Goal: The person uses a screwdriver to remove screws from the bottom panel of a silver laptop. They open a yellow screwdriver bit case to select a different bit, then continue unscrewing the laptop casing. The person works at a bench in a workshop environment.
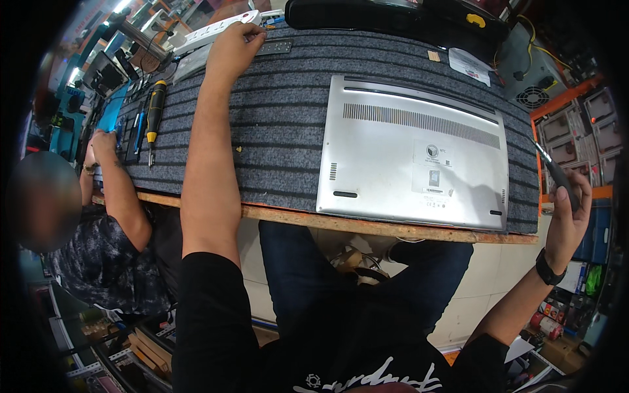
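Observation:
A silver laptop (393, 170) lies upside down on the ribbed grey mat, its vented underside facing up. Far ahead and to the left, my left hand (237, 51) reaches over the mat with thumb and fingers pinched together; anything between them is too small to make out. Close by that hand are a flat grey perforated strip (278, 46) and a white power strip (213, 33). Off the right side of the bench, my right hand (571, 213) grips a screwdriver (563, 181) by its black handle, the shaft pointing up and left toward the mat.
A yellow-and-black screwdriver (155, 114) lies on the left of the mat. Another person's hand (103, 145) works at the left end. A long black case (386, 16) and a grey power supply box (531, 72) stand at the back. The wooden bench edge (393, 229) runs before my legs.

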A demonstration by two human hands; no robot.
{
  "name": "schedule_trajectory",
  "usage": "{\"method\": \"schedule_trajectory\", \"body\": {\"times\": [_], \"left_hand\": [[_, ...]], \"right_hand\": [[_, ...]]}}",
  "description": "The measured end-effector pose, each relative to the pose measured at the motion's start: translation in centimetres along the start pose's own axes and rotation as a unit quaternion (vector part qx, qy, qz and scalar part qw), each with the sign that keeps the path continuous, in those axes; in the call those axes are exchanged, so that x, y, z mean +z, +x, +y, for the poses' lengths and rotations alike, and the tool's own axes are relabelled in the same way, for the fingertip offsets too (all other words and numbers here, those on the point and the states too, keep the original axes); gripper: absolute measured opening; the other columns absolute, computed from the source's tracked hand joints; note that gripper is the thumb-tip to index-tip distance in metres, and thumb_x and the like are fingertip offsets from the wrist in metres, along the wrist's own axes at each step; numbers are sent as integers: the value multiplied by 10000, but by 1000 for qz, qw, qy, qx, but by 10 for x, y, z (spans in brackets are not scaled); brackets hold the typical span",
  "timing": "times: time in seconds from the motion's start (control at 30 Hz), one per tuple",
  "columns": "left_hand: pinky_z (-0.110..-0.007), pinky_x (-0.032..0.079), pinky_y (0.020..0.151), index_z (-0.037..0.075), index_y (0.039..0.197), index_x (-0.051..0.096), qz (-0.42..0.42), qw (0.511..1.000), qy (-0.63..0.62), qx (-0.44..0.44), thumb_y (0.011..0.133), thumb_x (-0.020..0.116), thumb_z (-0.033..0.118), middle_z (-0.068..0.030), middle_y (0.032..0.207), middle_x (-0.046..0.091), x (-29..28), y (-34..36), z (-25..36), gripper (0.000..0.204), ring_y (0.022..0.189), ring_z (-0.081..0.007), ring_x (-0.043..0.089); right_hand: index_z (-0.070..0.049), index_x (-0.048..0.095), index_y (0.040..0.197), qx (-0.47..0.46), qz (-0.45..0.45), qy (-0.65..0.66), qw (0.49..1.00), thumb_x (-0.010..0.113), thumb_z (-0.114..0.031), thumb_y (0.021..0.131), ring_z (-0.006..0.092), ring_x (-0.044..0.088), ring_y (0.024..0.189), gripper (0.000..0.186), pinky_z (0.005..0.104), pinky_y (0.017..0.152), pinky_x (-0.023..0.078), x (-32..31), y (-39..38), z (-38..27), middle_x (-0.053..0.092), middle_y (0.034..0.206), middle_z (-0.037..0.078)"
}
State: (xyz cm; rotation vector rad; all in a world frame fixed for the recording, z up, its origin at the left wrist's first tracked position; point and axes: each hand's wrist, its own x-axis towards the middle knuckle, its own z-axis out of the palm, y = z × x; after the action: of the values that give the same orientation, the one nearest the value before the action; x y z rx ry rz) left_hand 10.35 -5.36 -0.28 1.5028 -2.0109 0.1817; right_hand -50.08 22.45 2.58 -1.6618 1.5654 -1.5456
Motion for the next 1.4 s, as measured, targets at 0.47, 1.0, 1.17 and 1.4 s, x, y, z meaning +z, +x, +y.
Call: {"method": "schedule_trajectory", "body": {"times": [0.47, 1.0, 1.17, 1.4], "left_hand": [[-319, 533, 846, 81, 1092, 773, -21, 993, -90, 72, 965, 710, 310, -67, 968, 741, 19, -1, 22, 269, 907, -183, 693], [-403, 490, 1006, -3, 1256, 690, -253, 926, -209, 188, 880, 782, 309, -158, 1210, 668, 14, -40, 149, 497, 1145, -312, 623], [-395, 489, 1000, -7, 1259, 689, -250, 924, -212, 199, 883, 778, 320, -161, 1217, 669, 14, -39, 147, 507, 1141, -310, 627], [-393, 489, 996, -11, 1260, 689, -256, 929, -191, 188, 882, 777, 321, -158, 1209, 670, 9, -39, 153, 510, 1136, -305, 626]], "right_hand": [[-46, 260, 1576, -70, 13, 115, 991, 669, -50, 974, 396, 686, 1116, 728, 445, 954, 588, 58, -39, -77, 644, 1255, 272], [-169, 258, 1507, -236, -14, -96, 967, 681, 121, 907, 406, 711, 1057, 789, 470, 867, 652, 108, -110, -69, 625, 1184, 343], [-159, 259, 1508, -239, -8, -94, 967, 664, 125, 916, 402, 709, 1076, 772, 466, 882, 648, 109, -107, -65, 627, 1186, 347], [-140, 269, 1491, -251, -3, -97, 963, 690, 130, 894, 399, 720, 1043, 779, 468, 863, 655, 109, -104, -61, 633, 1173, 341]]}}
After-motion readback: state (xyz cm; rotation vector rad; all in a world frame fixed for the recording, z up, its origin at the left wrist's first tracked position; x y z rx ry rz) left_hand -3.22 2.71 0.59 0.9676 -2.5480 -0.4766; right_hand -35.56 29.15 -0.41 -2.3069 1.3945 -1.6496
